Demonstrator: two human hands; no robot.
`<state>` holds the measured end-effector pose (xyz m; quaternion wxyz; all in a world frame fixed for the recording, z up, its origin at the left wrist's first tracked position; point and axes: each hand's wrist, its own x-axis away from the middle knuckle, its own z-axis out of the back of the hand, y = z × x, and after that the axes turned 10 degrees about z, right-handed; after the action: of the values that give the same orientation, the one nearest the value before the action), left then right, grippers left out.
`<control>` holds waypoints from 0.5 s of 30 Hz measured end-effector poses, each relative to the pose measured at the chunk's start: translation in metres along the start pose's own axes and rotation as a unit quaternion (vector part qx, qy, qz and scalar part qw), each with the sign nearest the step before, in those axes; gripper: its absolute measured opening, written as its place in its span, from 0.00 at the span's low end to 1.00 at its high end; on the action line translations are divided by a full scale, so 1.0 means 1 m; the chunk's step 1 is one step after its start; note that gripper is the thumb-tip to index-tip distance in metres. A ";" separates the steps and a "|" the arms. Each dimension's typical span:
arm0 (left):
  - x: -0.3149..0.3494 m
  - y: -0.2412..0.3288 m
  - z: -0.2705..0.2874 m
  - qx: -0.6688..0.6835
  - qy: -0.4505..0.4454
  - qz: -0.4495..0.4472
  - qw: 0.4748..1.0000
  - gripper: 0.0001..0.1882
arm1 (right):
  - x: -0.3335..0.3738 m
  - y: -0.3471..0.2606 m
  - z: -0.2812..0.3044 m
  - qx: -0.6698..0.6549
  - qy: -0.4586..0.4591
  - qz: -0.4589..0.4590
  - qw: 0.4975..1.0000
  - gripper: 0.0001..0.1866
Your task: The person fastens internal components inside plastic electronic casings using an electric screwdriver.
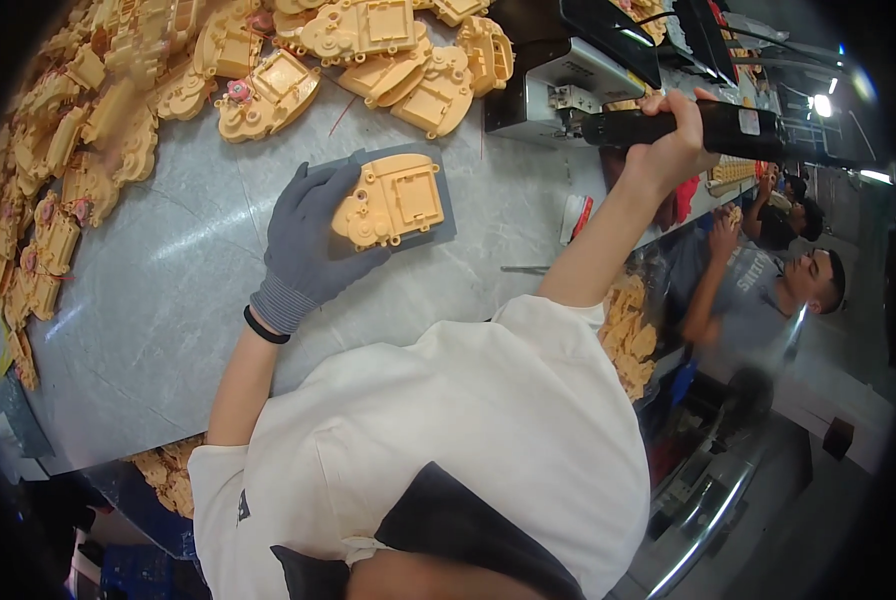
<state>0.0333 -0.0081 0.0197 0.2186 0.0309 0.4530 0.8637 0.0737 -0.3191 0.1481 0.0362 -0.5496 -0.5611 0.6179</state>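
My left hand [313,235], in a grey knitted glove, grips the left end of a yellow plastic housing [400,200]. Its thumb lies along the near edge and its fingers are at the far left side. The housing rests in a grey block-like fixture [442,232] on the table, with its square compartment facing up. Bare and wrapped around a black electric screwdriver [633,128], my right hand [680,135] is out to the right. The screwdriver lies nearly level, its front end at the metal outlet of a screw feeder [543,95].
Piles of similar yellow housings [368,50] cover the table's far side and left edge. A small red-and-white packet [576,217] and thin metal tweezers [524,269] lie right of the fixture. A co-worker [758,290] sits at the right, beyond a heap of yellow parts [626,338].
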 end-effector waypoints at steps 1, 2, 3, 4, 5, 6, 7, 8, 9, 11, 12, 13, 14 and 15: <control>0.000 0.000 0.000 -0.001 0.000 0.001 1.000 0.40 | 0.000 -0.001 0.001 -0.001 0.000 -0.001 1.000 0.12; -0.001 0.000 0.000 -0.003 -0.002 0.000 1.000 0.40 | -0.002 -0.003 0.001 -0.001 0.001 0.010 1.000 0.13; -0.002 0.001 0.000 -0.004 -0.005 0.000 1.000 0.40 | -0.003 -0.005 0.001 -0.001 0.003 0.021 1.000 0.13; -0.003 0.001 0.001 -0.004 -0.006 -0.001 1.000 0.40 | -0.002 -0.007 0.000 -0.003 0.003 0.028 1.000 0.14; -0.003 0.001 0.001 -0.004 -0.007 0.003 1.000 0.40 | -0.003 -0.006 -0.001 -0.002 0.004 0.028 1.000 0.14; -0.002 0.001 0.001 -0.003 -0.008 0.008 1.000 0.40 | -0.004 -0.005 -0.001 -0.011 0.004 0.029 0.999 0.14; -0.002 0.001 0.001 -0.004 -0.009 0.008 1.000 0.40 | -0.004 -0.004 -0.002 -0.021 0.004 0.030 0.999 0.14; -0.002 0.000 0.001 -0.001 -0.006 0.005 1.000 0.40 | -0.004 -0.003 -0.003 -0.020 0.005 0.031 0.999 0.14; -0.003 0.000 0.001 0.001 -0.004 0.003 1.000 0.40 | -0.005 -0.003 -0.004 -0.024 0.006 0.034 0.999 0.14; -0.003 0.000 0.001 0.002 -0.002 0.002 1.000 0.40 | -0.004 -0.001 -0.006 -0.027 0.007 0.038 0.999 0.13; -0.003 0.001 0.001 0.003 -0.001 0.000 1.000 0.40 | -0.004 0.001 -0.008 -0.011 -0.001 0.037 0.999 0.13; -0.003 0.001 0.001 0.003 -0.001 0.000 1.000 0.40 | -0.003 0.002 -0.009 0.004 -0.009 0.036 0.999 0.13; -0.003 0.001 0.000 0.003 -0.001 0.001 1.000 0.39 | -0.003 0.003 -0.010 0.005 -0.012 0.037 0.999 0.12; -0.003 0.001 0.000 0.003 -0.002 0.002 1.000 0.39 | -0.003 0.003 -0.011 0.005 -0.012 0.037 0.999 0.12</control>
<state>0.0360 -0.0096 0.0212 0.2180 0.0343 0.4553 0.8626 0.0843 -0.3154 0.1505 0.0087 -0.5622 -0.5379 0.6281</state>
